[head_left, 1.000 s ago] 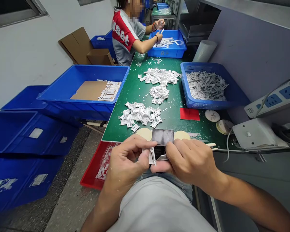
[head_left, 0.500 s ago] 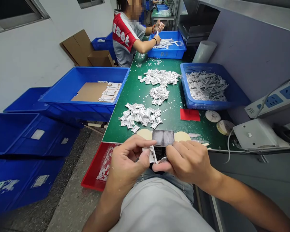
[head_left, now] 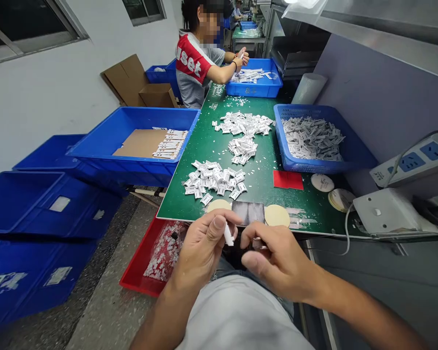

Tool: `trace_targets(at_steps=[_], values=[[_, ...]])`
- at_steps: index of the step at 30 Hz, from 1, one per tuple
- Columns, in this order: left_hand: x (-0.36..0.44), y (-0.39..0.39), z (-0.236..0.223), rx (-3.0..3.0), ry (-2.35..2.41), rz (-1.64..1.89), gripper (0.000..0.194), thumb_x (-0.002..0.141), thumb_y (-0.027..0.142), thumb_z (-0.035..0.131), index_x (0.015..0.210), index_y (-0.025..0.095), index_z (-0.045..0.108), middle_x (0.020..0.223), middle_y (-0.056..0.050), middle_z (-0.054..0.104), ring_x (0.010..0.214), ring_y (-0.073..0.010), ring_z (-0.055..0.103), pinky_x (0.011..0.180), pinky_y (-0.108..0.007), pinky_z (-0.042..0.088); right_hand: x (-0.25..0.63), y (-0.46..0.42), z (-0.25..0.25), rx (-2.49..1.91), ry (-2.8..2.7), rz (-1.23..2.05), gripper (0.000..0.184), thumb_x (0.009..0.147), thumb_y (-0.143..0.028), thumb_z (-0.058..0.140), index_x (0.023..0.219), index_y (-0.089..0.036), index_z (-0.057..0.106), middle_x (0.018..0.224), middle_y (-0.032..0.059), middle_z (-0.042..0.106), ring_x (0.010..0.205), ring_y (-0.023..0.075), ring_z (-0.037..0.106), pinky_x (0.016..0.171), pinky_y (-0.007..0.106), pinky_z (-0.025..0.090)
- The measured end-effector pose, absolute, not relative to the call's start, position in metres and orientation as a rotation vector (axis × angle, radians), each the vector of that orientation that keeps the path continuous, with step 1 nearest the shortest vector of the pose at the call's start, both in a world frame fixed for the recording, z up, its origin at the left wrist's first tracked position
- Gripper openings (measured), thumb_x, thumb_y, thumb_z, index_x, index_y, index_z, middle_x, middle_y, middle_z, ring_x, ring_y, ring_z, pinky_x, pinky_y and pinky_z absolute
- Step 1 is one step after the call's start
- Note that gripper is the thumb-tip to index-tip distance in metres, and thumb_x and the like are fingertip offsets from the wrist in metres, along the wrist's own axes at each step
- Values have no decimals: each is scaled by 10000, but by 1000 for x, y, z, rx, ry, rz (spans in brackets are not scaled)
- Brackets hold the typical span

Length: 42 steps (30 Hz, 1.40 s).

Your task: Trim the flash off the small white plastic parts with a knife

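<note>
My left hand [head_left: 204, 243] pinches a small white plastic part [head_left: 228, 235] between thumb and fingers, just in front of the table edge. Close by on the right, my right hand [head_left: 281, 260] is curled, its thumb and index finger toward the part but apart from it. Something small, dark and shiny shows inside the right fingers; most of it is hidden. Just beyond the hands, a dark grey block [head_left: 247, 212] lies at the table edge between two cream round pads, the left one [head_left: 219, 205] and the right one [head_left: 277, 216].
Piles of white parts [head_left: 215, 180] cover the green table [head_left: 190, 194]. A blue basket [head_left: 324, 165] of parts stands right, near a red piece [head_left: 288, 180]. Blue bins [head_left: 131, 114] stand left; a red bin [head_left: 131, 282] sits below. A co-worker [head_left: 193, 63] sits at the far end.
The white part in my left hand has turned to show its narrow side. My right hand has drawn away from it, its fingers loosened. The whole view has shifted slightly.
</note>
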State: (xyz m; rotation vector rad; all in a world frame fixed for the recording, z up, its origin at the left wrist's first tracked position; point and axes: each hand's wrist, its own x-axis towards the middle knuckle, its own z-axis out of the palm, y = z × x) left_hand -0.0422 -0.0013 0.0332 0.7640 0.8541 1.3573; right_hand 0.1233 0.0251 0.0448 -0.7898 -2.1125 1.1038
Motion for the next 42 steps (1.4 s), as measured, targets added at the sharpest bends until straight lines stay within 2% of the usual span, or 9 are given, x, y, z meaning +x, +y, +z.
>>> trace_targets(at_steps=[4, 8, 16, 28, 32, 37, 39, 41, 42], values=[[-41, -3, 36, 827, 868, 1329, 285, 902, 406, 558, 814, 173, 698, 688, -25, 512, 647, -135, 444, 614, -254, 353, 122, 29, 43, -830, -2316, 283, 553, 920, -645, 363, 754, -164, 578, 599, -6, 534, 514, 118, 426, 530, 270, 272], [-41, -5, 37, 902, 867, 1320, 297, 931, 391, 511, 789, 180, 664, 719, -25, 495, 686, -140, 434, 636, -256, 336, 117, 31, 44, -873, -2330, -53, 632, 932, -659, 259, 627, -181, 539, 515, -10, 465, 474, 128, 358, 516, 292, 216], [-40, -8, 38, 924, 915, 1296, 314, 930, 407, 506, 772, 176, 649, 712, -21, 490, 639, -131, 413, 596, -260, 312, 116, 30, 44, -903, -2308, -210, 658, 941, -648, 176, 584, -197, 496, 496, -2, 432, 474, 149, 289, 507, 312, 153], [-35, -6, 36, 890, 920, 1301, 292, 929, 389, 508, 779, 180, 648, 739, -21, 499, 670, -141, 425, 633, -262, 336, 120, 28, 38, -892, -2274, -251, 602, 968, -583, 264, 566, -193, 484, 483, -8, 423, 470, 135, 282, 516, 317, 143], [-34, -3, 33, 889, 939, 1283, 299, 919, 412, 516, 820, 170, 661, 718, -23, 497, 666, -142, 437, 620, -258, 345, 124, 28, 30, -799, -2290, 63, 596, 982, -562, 253, 599, -178, 498, 504, -19, 438, 466, 110, 312, 506, 298, 168], [-63, 54, 13, 1559, 1563, 1137, 412, 963, 447, 380, 1005, 170, 682, 781, -46, 576, 744, -183, 530, 712, -284, 396, 151, 21, 16, -754, -1995, 1081, 602, 936, -659, 259, 595, -189, 416, 552, -51, 351, 501, 89, 294, 507, 260, 197], [-80, 91, 4, 1808, 1789, 920, 425, 965, 436, 367, 1004, 178, 702, 904, -78, 632, 897, -221, 570, 822, -308, 400, 170, 18, 2, -786, -1734, 1570, 582, 870, -704, 396, 621, -183, 458, 582, -47, 376, 546, 95, 312, 519, 251, 212], [-94, 128, -2, 1849, 1897, 820, 377, 931, 434, 455, 892, 166, 718, 946, -109, 648, 965, -261, 575, 864, -342, 390, 191, 15, -20, -704, -1394, 2044, 487, 726, -622, 689, 661, -161, 547, 593, -39, 456, 553, 89, 340, 508, 236, 222], [-97, 146, -5, 1838, 1939, 802, 352, 917, 427, 488, 869, 161, 714, 965, -121, 649, 991, -277, 573, 878, -363, 387, 199, 15, -34, -692, -1330, 2119, 472, 665, -586, 759, 662, -156, 564, 570, -43, 463, 524, 80, 341, 482, 224, 222]])
